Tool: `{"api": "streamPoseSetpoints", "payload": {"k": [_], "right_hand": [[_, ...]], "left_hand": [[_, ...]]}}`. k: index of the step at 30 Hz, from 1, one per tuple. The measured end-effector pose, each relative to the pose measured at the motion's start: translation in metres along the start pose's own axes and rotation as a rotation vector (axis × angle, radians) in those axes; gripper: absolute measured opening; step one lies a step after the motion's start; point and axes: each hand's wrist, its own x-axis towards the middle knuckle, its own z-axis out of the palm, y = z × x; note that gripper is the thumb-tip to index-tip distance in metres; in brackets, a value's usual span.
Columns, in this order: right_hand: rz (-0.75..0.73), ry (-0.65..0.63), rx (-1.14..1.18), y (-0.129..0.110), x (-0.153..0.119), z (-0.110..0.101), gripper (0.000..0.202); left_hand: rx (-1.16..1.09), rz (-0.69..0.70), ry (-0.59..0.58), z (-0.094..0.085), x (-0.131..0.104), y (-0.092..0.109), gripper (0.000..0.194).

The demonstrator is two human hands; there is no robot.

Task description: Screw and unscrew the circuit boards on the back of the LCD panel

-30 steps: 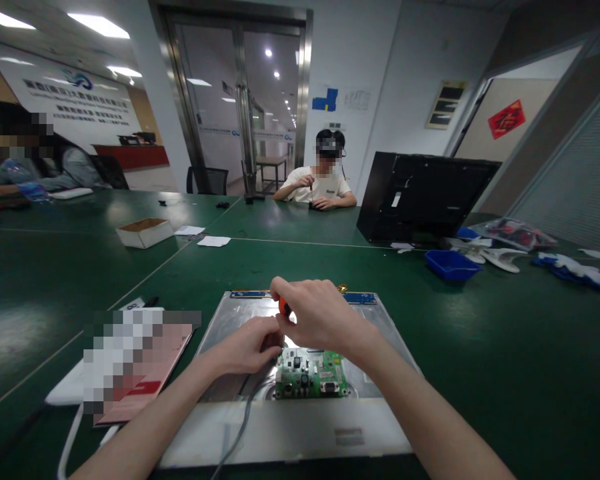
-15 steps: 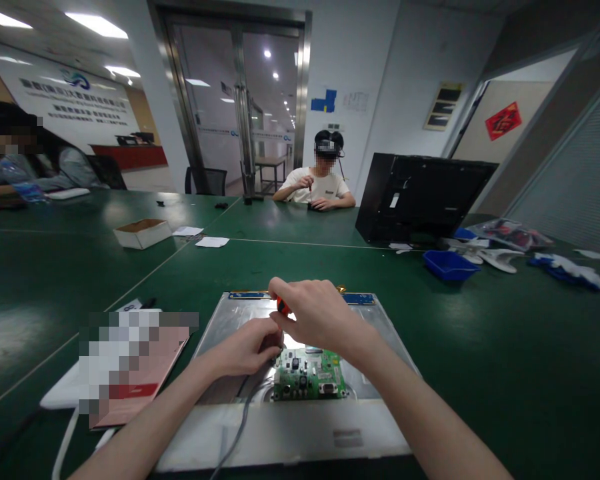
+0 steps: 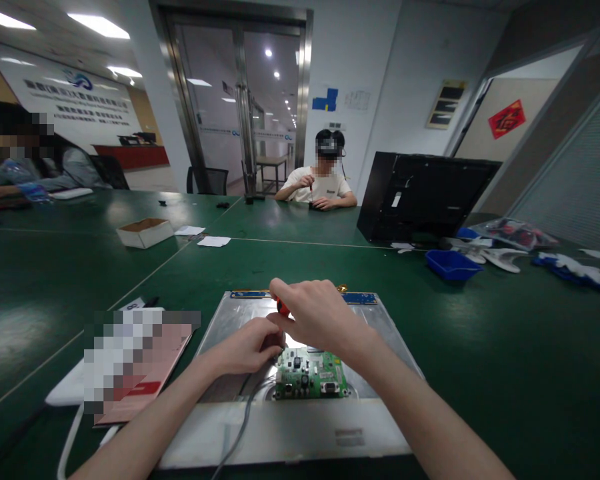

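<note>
- Right grip: closed around a red handle, apparently a screwdriver's; its shaft and tip are hidden by the fingers.
- Left grip: fingers bent low and narrow, close to the right one, at the far left corner of the circuit board. Whether they pinch anything cannot be told.
- Circuit board: green, lying on the back of the metal panel, just below the right wrist and between the forearms.
- Metal panel: flat on the counter in front of the person, a blue strip along its far edge. A gray cable runs over its near part, beside the board.
- Step in hand, as judged: driver work at or just beyond the board's far left corner, the left fingers steadying. Turning direction not established.
- Next move, as judged: calls for an upright handle, light even pressure, and left fingertips kept clear of the tip and the board's parts.
- Left of the panel: a white device and a pink sheet.
- Farther right: a blue tray, with a black monitor behind it.
- Across the counter: a co-worker, seated, holding a slim tool.
</note>
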Motion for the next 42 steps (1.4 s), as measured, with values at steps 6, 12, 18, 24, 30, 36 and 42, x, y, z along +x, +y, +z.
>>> {"api": "streamPoseSetpoints", "payload": {"k": [6,12,18,24,30,36,42], "right_hand": [[0.005,0.009,0.021,0.0025,0.0000,0.0022,0.024],[-0.027,0.001,0.091,0.0028,-0.0001,0.0008,0.016],[-0.019,0.005,0.082,0.0022,-0.0008,0.0004,0.018],[-0.006,-0.014,0.064,0.0000,0.0007,0.0002,0.016],[-0.009,0.001,0.073,-0.0012,0.0010,-0.0003,0.015],[-0.022,-0.001,0.103,-0.0003,0.0016,0.0004,0.014],[-0.024,0.007,0.141,0.0002,0.0003,-0.0006,0.013]], "left_hand": [[-0.004,0.002,-0.025,0.0003,0.0003,-0.0037,0.007],[0.013,0.002,0.017,0.0008,0.0006,-0.0042,0.004],[0.010,0.015,0.020,0.0002,0.0004,-0.0003,0.005],[0.027,-0.012,0.040,0.0004,-0.0005,-0.0001,0.009],[0.017,0.002,0.030,0.0001,-0.0003,0.0011,0.010],[0.006,-0.007,0.029,0.0012,-0.0004,-0.0009,0.011],[0.008,0.019,0.041,0.0005,0.0002,-0.0017,0.010]]}}
